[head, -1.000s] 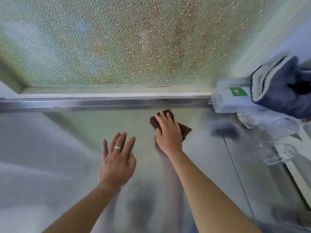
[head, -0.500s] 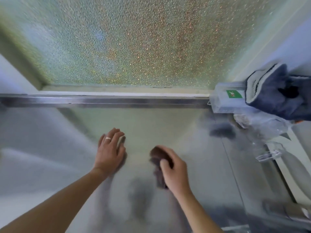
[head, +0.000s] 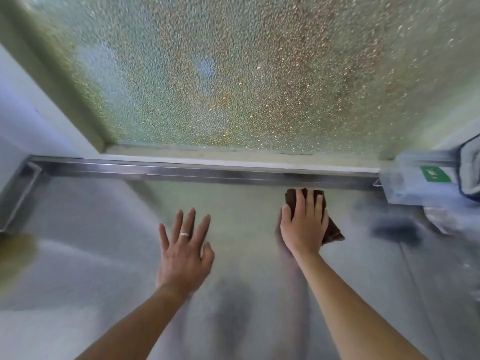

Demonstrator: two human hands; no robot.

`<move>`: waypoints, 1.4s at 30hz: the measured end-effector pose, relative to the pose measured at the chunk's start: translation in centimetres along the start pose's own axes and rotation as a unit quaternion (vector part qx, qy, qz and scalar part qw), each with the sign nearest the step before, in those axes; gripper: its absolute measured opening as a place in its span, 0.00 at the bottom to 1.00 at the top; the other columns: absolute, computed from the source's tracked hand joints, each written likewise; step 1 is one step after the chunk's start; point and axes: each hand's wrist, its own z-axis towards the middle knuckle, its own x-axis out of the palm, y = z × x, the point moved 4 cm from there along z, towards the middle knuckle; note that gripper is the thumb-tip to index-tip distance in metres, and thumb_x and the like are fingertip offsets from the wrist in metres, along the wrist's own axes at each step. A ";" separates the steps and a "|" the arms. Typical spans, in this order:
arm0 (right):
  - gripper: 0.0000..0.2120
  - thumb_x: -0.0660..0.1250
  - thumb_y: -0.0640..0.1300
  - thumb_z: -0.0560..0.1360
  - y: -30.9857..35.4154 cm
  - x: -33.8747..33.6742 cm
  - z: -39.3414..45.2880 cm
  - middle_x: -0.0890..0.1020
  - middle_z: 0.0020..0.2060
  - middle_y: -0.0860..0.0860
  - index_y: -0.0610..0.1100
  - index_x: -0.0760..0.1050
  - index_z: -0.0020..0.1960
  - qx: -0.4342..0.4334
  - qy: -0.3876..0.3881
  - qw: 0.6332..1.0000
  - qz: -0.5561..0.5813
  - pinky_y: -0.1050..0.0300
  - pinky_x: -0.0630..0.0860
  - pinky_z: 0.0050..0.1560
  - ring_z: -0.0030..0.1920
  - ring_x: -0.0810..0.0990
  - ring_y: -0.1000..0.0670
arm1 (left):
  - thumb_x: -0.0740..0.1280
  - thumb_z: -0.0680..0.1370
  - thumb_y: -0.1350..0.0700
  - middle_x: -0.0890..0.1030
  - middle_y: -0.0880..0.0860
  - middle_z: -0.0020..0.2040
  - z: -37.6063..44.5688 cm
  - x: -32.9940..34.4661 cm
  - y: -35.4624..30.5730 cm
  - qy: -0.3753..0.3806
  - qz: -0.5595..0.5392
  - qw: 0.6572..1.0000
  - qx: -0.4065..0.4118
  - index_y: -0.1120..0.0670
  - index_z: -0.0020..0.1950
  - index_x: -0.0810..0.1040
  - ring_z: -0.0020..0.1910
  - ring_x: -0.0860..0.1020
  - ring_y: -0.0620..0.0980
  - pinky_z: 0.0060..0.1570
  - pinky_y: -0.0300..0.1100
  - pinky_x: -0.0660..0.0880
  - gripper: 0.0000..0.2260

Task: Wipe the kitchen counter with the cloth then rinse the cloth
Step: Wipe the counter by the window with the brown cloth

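Note:
A dark brown cloth (head: 333, 229) lies flat on the shiny steel counter (head: 91, 255), close to the raised back rim. My right hand (head: 304, 227) presses down on it with fingers spread, so most of the cloth is hidden and only its far edge and right corner show. My left hand (head: 185, 253), wearing a ring, rests flat on the counter to the left of the cloth, fingers apart and holding nothing.
A steel back rail (head: 207, 172) runs under a frosted window (head: 233, 74). A clear plastic box (head: 415, 178) with a green label stands at the right, a grey-blue towel (head: 470, 170) behind it. Crumpled clear plastic (head: 439, 219) lies below the box.
My right hand has pushed the cloth away from me, from mid-counter up to the back rail and to the right. My left hand stayed flat on the counter, fingers now spread wider.

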 end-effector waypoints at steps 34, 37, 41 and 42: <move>0.23 0.58 0.39 0.67 4.9 -5.2 -23.5 0.87 0.48 0.62 0.49 0.87 0.52 -0.069 0.324 0.835 0.439 0.64 0.76 0.54 0.51 0.84 0.62 | 0.57 0.76 0.50 0.75 0.54 0.72 -8.0 -1.4 2.1 -0.041 -0.139 0.988 0.057 0.53 0.66 0.77 0.76 0.68 0.54 0.78 0.55 0.57 0.21; 0.24 0.58 0.36 0.68 2.9 -8.4 -19.6 0.87 0.53 0.56 0.44 0.85 0.57 -0.006 0.160 0.856 0.491 0.63 0.78 0.58 0.55 0.84 0.58 | 0.57 0.76 0.50 0.74 0.54 0.73 -8.9 -1.7 2.2 -0.049 -0.103 0.992 0.048 0.51 0.68 0.76 0.77 0.66 0.54 0.77 0.58 0.57 0.22; 0.24 0.59 0.42 0.76 -1.6 -8.6 -14.6 0.77 0.71 0.51 0.48 0.76 0.71 -0.055 0.006 0.958 0.282 0.53 0.68 0.75 0.73 0.73 0.52 | 0.57 0.78 0.49 0.63 0.53 0.81 -9.5 -0.8 2.2 -0.011 -0.053 0.998 0.011 0.46 0.78 0.66 0.83 0.52 0.54 0.79 0.61 0.49 0.26; 0.25 0.58 0.46 0.78 -2.4 -7.2 -13.8 0.72 0.76 0.50 0.49 0.72 0.74 -0.054 0.037 0.976 0.206 0.47 0.64 0.77 0.77 0.67 0.49 | 0.57 0.79 0.49 0.60 0.52 0.82 -9.6 -0.6 2.1 -0.004 -0.040 0.999 0.012 0.46 0.79 0.64 0.83 0.50 0.53 0.80 0.60 0.47 0.27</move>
